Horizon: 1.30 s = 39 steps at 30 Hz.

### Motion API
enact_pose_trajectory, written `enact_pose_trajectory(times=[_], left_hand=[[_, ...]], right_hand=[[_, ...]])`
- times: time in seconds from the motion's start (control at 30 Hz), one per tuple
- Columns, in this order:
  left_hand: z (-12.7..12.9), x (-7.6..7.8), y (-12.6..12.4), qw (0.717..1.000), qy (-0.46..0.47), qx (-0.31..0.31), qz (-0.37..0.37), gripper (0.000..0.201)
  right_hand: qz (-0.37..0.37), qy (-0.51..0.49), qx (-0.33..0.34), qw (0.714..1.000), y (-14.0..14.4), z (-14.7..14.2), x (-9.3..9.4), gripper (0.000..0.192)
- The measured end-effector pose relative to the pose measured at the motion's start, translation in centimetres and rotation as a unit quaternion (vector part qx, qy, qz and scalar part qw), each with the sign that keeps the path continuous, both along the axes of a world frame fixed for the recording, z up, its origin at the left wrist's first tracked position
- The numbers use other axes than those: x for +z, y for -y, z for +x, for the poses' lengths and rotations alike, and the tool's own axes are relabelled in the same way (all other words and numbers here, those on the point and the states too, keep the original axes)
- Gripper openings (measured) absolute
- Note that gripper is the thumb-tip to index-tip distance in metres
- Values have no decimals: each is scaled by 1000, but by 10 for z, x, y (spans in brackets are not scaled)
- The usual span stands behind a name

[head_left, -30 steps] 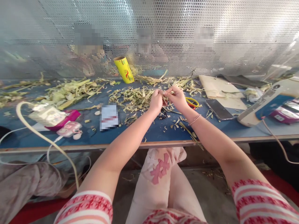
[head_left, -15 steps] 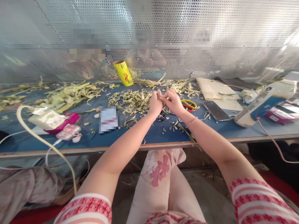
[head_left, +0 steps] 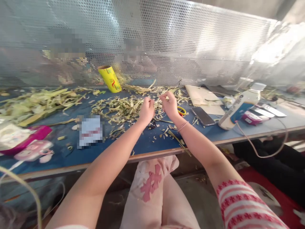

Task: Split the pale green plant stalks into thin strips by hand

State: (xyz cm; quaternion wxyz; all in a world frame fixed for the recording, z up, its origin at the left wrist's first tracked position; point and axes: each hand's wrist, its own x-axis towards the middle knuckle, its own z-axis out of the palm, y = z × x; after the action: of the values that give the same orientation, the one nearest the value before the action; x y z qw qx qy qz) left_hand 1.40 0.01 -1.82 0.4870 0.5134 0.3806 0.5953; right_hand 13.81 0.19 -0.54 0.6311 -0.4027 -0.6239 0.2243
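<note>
At the far left a pink box lies on the blue table, with long husks behind it and a yellow roll leaning at the mesh wall. Above a heap of shreds, the left hand is curled closed, apparently pinching a thin strip; the right hand, just beside it, pinches the strip's other end. Yellow scissors lie touching that hand's far side, then a phone and a bottle on its side.
</note>
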Motion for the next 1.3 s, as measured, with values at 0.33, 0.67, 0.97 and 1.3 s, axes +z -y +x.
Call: enact_pose_trajectory(times=[0.33,0.67,0.97,1.3], left_hand=[[-10,11,-6,994,30,104,-6,27],[-2,17,10,991,40,-48,-118,31],[-3,13,8,997,-75,-10,5,20],[-2,19,14,990,34,-117,-72,21]], right_hand=[[-62,8,76,995,7,-8,1,36],[-42,-3,43,998,2,-2,0,35],[-29,30,52,998,2,-2,-2,30],[-8,6,19,1000,-3,-2,-1,19]])
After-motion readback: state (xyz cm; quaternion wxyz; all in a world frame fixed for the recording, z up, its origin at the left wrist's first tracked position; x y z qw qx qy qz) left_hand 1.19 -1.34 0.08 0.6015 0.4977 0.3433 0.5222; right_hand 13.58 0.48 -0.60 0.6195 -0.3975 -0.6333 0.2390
